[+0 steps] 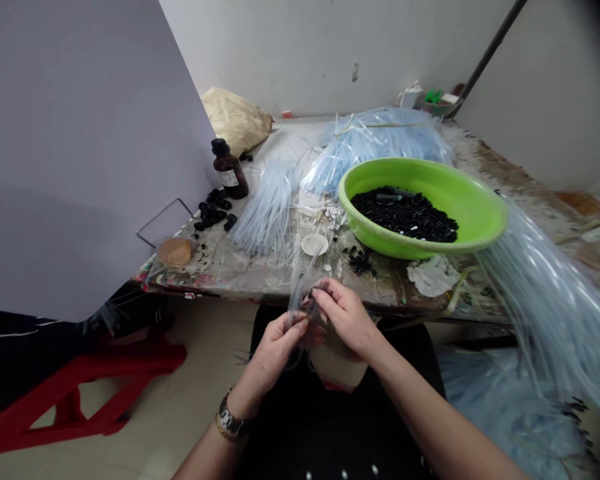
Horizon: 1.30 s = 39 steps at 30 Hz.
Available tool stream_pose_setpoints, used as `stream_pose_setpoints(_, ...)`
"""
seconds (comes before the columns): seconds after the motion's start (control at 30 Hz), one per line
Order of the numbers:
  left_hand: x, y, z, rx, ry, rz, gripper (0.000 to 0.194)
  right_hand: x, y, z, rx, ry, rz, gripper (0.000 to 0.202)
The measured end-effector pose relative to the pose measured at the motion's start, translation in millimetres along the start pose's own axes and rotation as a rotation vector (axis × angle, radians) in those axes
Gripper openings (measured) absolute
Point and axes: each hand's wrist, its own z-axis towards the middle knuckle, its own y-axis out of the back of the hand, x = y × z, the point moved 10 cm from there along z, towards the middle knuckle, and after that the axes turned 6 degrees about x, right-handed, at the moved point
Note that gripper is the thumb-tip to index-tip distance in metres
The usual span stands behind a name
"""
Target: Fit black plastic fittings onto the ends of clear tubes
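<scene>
My left hand (275, 347) is closed around a few thin clear plastic tubes (297, 287), which stick up past the table's front edge and hang down below the fingers. Close beside it, my right hand (349, 315) pinches at the same tubes, with thumb and fingertips together. Something small and dark shows at its fingertips, too small to name. Just beyond the hands lie a small white dish (315, 245) and a scatter of little black pieces (360, 260).
A green basin (425, 252) of black pieces stands right of centre. Tube bundles lie on the table (265, 193), behind the basin (380, 133) and over the right edge (555, 280). A brown bottle (230, 172) stands left, near a grey panel (80, 133). A red stool (80, 387) is below.
</scene>
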Motion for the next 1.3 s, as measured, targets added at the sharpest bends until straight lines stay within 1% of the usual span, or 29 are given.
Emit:
stream_pose_setpoints(0.07, -2.5, 1.3, 0.7, -0.004, 0.004, -0.023, 0.029, -9.7, 2.5, 1.2, -0.042, -0.007, 0.173, 0.023)
stream_pose_setpoints(0.17, -3.9, 8.8, 0.7, -0.045, 0.019, -0.069, 0.03, -11.9, 13.1, 2.6, -0.142, 0.042, 0.362, 0.024)
stream_pose_setpoints(0.23, -3.7, 16.9, -0.1, -0.083, 0.032, -0.074, 0.03, -12.6, 19.2, 3.5, -0.185, 0.046, 0.47, 0.025)
stream_pose_setpoints(0.3, -6.2, 23.0, -1.3, -0.094, 0.032, -0.008, 0.029, -15.6, 20.4, 4.9, -0.185, 0.008, 0.559, 0.028)
stream_pose_setpoints(0.4, -12.4, 21.8, -4.0, -0.039, 0.034, 0.165, 0.025, -20.2, 12.4, 7.1, -0.114, -0.068, 0.609, 0.032)
stream_pose_setpoints(0.47, -10.5, 17.4, -7.1, 0.006, 0.087, 0.233, 0.022, -21.6, 4.4, 7.6, -0.056, -0.103, 0.602, 0.034)
stream_pose_setpoints(0.57, -1.8, 9.2, -11.9, 0.072, 0.174, 0.238, 0.023, -20.6, -4.0, 7.0, -0.002, -0.121, 0.566, 0.035)
stream_pose_setpoints(0.63, 3.6, 3.0, -13.2, 0.128, 0.191, 0.226, 0.024, -17.9, -4.0, 6.8, 0.0, -0.106, 0.515, 0.033)
stream_pose_setpoints(0.7, 7.0, 0.9, -12.3, 0.154, 0.176, 0.2, 0.022, -14.9, -0.7, 6.9, -0.01, -0.076, 0.451, 0.031)
stream_pose_setpoints(0.77, 5.2, 3.1, -9.3, 0.136, 0.112, 0.138, 0.019, -14.1, 4.5, 7.3, -0.032, -0.051, 0.404, 0.03)
stream_pose_setpoints(0.9, -5.8, 8.2, -4.5, 0.097, -0.049, -0.014, 0.018, -17.6, 13.3, 7.7, -0.073, -0.027, 0.341, 0.033)
stream_pose_setpoints(1.03, -9.0, 7.7, -4.0, 0.09, -0.082, -0.094, 0.017, -21.1, 14.2, 7.1, -0.056, -0.021, 0.296, 0.031)
stream_pose_setpoints(1.1, -10.2, 8.6, -4.7, 0.063, -0.079, -0.041, 0.018, -21.1, 14.2, 6.4, -0.036, -0.009, 0.261, 0.028)
stream_pose_setpoints(1.2, -15.7, 11.6, -6.6, 0.002, -0.088, 0.103, 0.017, -21.5, 16.1, 5.2, -0.017, -0.007, 0.174, 0.023)
stream_pose_setpoints(1.3, -20.2, 11.3, -8.0, -0.027, -0.086, 0.155, 0.018, -21.8, 17.8, 5.1, -0.007, -0.016, 0.146, 0.024)
